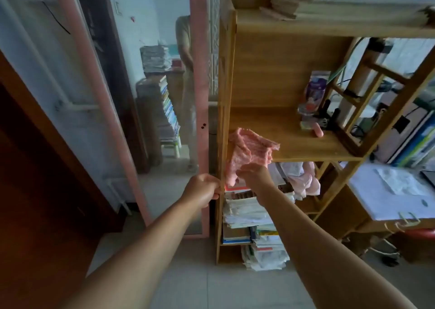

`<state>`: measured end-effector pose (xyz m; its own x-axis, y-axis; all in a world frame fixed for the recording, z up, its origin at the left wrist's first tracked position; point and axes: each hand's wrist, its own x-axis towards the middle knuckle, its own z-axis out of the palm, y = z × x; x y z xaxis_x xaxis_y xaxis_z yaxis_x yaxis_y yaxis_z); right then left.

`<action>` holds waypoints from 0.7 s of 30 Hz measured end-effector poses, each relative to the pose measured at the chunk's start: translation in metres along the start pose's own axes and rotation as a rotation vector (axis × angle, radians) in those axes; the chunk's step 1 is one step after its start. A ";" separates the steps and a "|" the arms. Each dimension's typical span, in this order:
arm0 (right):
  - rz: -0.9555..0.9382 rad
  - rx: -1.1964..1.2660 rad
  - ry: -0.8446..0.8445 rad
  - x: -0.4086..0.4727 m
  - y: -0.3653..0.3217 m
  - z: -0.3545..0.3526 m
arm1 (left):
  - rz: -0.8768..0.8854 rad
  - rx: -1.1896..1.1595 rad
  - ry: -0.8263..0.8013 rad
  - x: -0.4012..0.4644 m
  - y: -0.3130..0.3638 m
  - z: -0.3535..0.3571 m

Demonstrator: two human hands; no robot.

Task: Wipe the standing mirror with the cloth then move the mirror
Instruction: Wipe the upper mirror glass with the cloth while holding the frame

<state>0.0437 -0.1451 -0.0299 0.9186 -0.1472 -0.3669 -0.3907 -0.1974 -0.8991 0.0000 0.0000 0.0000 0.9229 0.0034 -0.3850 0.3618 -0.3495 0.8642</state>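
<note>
Two hands are in frame, both reaching forward at about waist height. Left hand point(203, 191) has its fingers curled round the right edge of the standing mirror point(150, 96), where the pink frame meets the side panel of the wooden shelf unit point(277, 73); whether the fingers catch the frame alone or the shelf upright too, I cannot tell. Right hand point(253, 175) pinches the lower part of the pink cloth point(249, 151), which drapes over the front edge of the middle shelf, partly lying on the board and partly hanging. Mirror stands on the floor, leaning back toward the wall, its right frame pressed against or just beside the shelf unit. Judgement: cloth is either being picked up or put down (frame alone does not settle which). Risks from here: mirror is tall and narrow, held by one hand low on one edge, so a pull could twist it or tip the top forward. Dragging it sideways could scrape the frame along the shelf upright. A quick tug on the cloth could sweep toward the small items point(315, 120) at the back of the same shelf, though they sit well apart from it. Stacked papers point(247, 216) below protrude and could snag a forearm.
</note>
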 end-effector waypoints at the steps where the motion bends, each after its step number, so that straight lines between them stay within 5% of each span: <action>1: -0.002 0.006 0.001 0.005 -0.002 0.000 | 0.016 -0.012 0.000 0.005 0.002 0.001; 8: 0.047 -0.064 0.239 0.015 -0.005 0.008 | -0.010 -0.016 0.016 0.022 0.000 -0.002; 12: -0.136 0.008 0.401 -0.004 -0.019 0.010 | 0.035 0.012 -0.012 0.023 0.001 -0.013; 15: -0.136 0.268 0.280 -0.017 -0.041 0.019 | 0.084 0.048 -0.007 0.019 0.003 -0.024; 21: -0.230 0.387 -0.051 -0.063 -0.095 0.039 | 0.216 -0.105 0.082 0.009 0.012 -0.074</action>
<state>0.0255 -0.0790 0.0693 0.9843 -0.0925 -0.1501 -0.1343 0.1585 -0.9782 0.0227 0.0651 0.0310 0.9863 0.0170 -0.1642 0.1632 -0.2514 0.9540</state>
